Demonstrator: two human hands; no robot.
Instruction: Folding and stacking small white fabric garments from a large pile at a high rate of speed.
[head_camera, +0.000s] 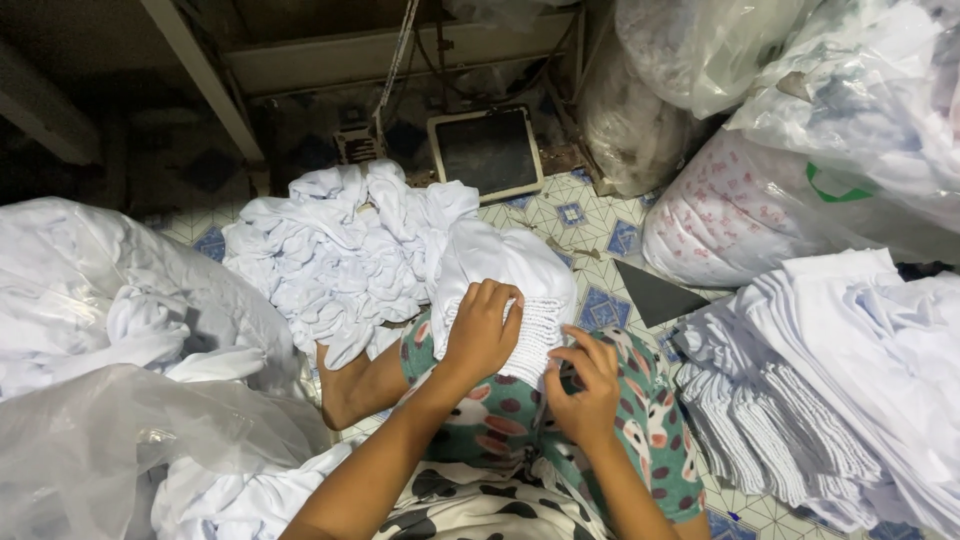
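A white garment piece with a ribbed band (515, 285) lies over my knee, which is covered by green patterned trousers (655, 420). My left hand (480, 330) presses down on the ribbed band, fingers curled over its edge. At the band's lower right corner, my right hand (585, 385) pinches the fabric. A loose heap of white cloth pieces (335, 250) sits just beyond my knee on the tiled floor.
A neat stack of folded white ribbed pieces (820, 390) lies at the right. Clear plastic bags of white cloth (110, 330) fill the left, more bags (800, 120) the upper right. A dark pedal plate (488, 152) sits under a table frame ahead.
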